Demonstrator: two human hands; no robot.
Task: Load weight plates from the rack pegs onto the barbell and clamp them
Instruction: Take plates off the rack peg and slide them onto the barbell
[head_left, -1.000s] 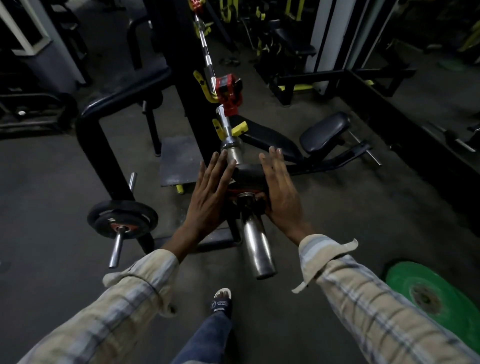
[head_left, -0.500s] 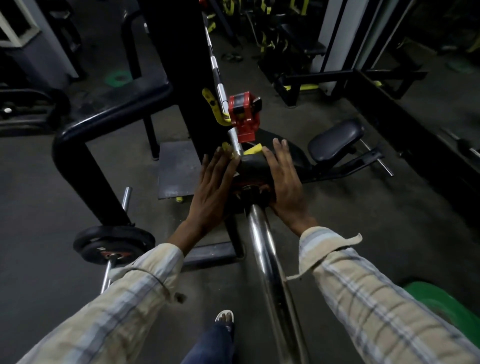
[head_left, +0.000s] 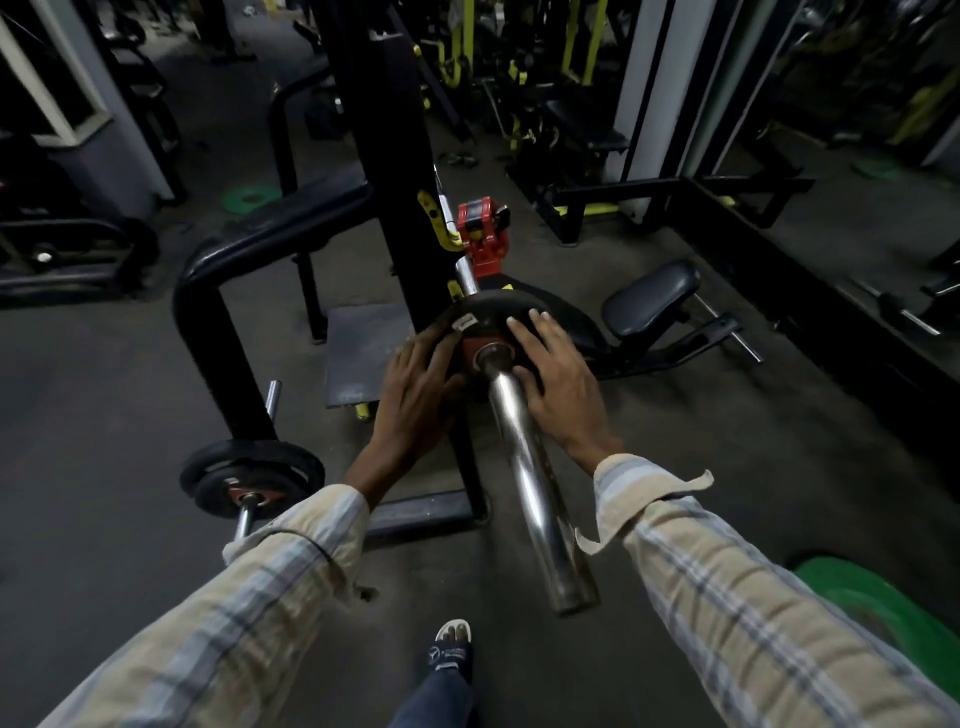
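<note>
I see a small black round weight plate with a red hub threaded on the chrome barbell sleeve, sitting far up the sleeve with the long bright end running back toward me. My left hand lies flat against the plate's left face, fingers straight and spread. My right hand lies against its right face, fingers likewise extended, fingertips near the rim. Neither of my hands curls round anything; both simply press the plate.

Just beyond the plate, further along the bar, a red and black clamp collar sits on the shaft, apart from the plate, beside a yellow hook on the black steel rack upright. That upright stands directly behind my left hand and crowds the plate's left side.

Lower left, another black round plate with a red centre hangs on a short chrome rack peg, well apart from the barbell. A black curved tube frame rises above it. A dark square floor mat lies behind my left hand. To the right a black padded seat on a low frame lies past the plate. A large green round plate rests on the grey floor at the lower right, near my right sleeve. My sandalled foot shows at the bottom.
</note>
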